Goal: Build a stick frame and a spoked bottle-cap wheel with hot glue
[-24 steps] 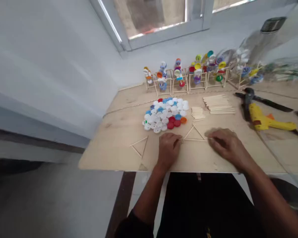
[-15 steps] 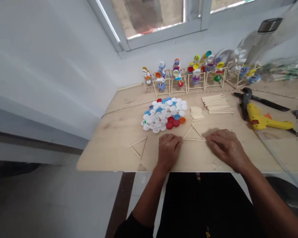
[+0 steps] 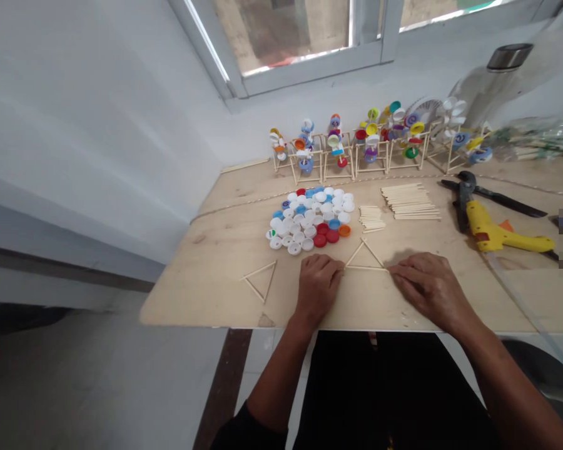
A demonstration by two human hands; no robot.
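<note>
A triangle of thin wooden sticks [image 3: 365, 256] lies flat on the plywood table [image 3: 216, 275]. My left hand [image 3: 318, 284] rests with curled fingers pinching the triangle's left corner. My right hand [image 3: 426, 287] lies on the table with its fingertips pressed on the triangle's right corner. A second stick triangle [image 3: 260, 279] lies further left, untouched. Behind the hands sits a heap of white, blue and red bottle caps [image 3: 312, 219].
Short sticks [image 3: 372, 216] and a pile of longer sticks [image 3: 410, 200] lie behind the triangle. A yellow glue gun [image 3: 500, 232] and black pliers [image 3: 469, 187] lie at right. A row of stick frames with coloured caps [image 3: 366, 142] stands along the wall under the window.
Both hands have stayed at the triangle's corners; the right fingers closed in slightly on its right corner. The view shifted a little.
</note>
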